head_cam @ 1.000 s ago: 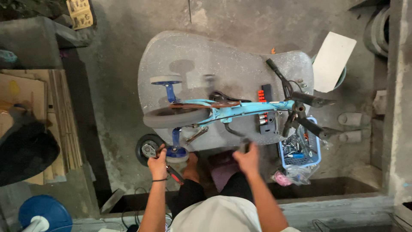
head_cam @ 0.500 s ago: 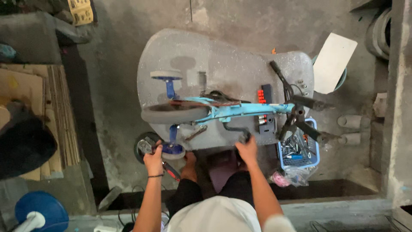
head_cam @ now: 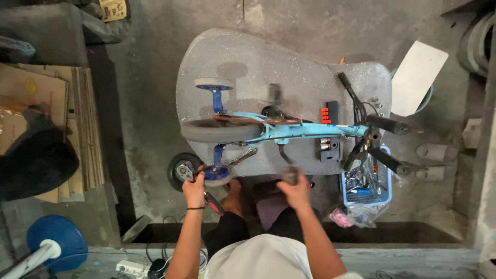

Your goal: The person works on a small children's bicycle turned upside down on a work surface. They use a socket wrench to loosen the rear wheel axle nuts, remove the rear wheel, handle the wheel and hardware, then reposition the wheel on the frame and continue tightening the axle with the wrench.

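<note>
Head view, looking straight down: a small light-blue kids' bicycle [head_cam: 289, 130] lies on its side across the grey speckled stone table [head_cam: 289, 67], handlebars toward the right of the frame, rear wheel left of centre. The left hand [head_cam: 194, 188] is closed around the near blue training wheel [head_cam: 217, 175] at the table's lower-left edge. The right hand [head_cam: 295, 192] is blurred, wrapped around something small and dark at the lower edge, just below the frame; can't tell what it is. I'd say steady that side wheel firmly so nothing swings. A blue plastic basket of tools [head_cam: 366, 183] sits lower right.
</note>
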Available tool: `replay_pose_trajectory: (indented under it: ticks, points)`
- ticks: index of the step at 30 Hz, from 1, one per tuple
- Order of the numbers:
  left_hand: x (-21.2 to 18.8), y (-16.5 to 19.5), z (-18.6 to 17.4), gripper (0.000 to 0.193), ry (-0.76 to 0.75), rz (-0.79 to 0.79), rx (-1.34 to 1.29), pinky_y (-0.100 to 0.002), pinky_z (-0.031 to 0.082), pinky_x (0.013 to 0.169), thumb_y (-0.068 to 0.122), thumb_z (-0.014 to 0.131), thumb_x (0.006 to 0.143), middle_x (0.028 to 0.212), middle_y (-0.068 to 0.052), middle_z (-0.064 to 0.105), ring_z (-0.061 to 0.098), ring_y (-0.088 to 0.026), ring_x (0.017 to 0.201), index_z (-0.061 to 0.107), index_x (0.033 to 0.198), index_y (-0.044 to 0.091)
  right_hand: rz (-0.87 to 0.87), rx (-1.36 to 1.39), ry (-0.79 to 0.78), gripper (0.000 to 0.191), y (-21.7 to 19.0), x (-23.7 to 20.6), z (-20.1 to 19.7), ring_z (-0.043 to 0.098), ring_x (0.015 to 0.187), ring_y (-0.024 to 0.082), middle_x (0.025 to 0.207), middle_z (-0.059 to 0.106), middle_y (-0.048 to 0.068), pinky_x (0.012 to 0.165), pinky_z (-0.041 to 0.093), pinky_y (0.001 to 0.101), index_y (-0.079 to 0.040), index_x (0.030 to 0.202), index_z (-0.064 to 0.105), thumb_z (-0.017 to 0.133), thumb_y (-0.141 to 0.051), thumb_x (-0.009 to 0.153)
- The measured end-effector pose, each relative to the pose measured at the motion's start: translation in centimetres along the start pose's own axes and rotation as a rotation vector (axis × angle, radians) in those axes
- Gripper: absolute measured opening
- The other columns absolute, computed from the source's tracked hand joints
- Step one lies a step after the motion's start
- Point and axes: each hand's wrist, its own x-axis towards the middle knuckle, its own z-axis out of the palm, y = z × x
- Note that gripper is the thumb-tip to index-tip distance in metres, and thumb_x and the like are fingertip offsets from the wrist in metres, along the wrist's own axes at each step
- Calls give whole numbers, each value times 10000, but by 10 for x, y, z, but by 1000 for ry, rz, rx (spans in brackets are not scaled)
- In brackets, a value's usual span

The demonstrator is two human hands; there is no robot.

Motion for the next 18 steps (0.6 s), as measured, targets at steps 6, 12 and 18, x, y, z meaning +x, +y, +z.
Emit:
replay_pose_trajectory:
  ticks: [6,12,18]
  points:
    - [-1,-2,-2,246,-21,56,10,-231,494,811,108,715,919,1010,25,736,620,-57,879,774,1140,18,92,-188,174,583,19,66,7,695,903,324,1004,716,165,805,544,447,-22,1237,574,765,-241,730]
    - [-6,-1,-1,254,51,-38,51,-240,330,538,135,726,938,767,95,556,417,-31,624,803,1174,79,135,-295,68,673,-2,71,63,683,1008,447,1053,702,248,882,534,493,10,1237,523,805,-291,705]
    - [-9,10,1,244,25,-84,-8,-250,307,477,151,725,905,711,106,539,404,-36,549,786,1133,89,103,-333,30,773,-15,70,64,640,1087,483,1145,653,302,935,515,508,53,1317,438,814,-282,730]
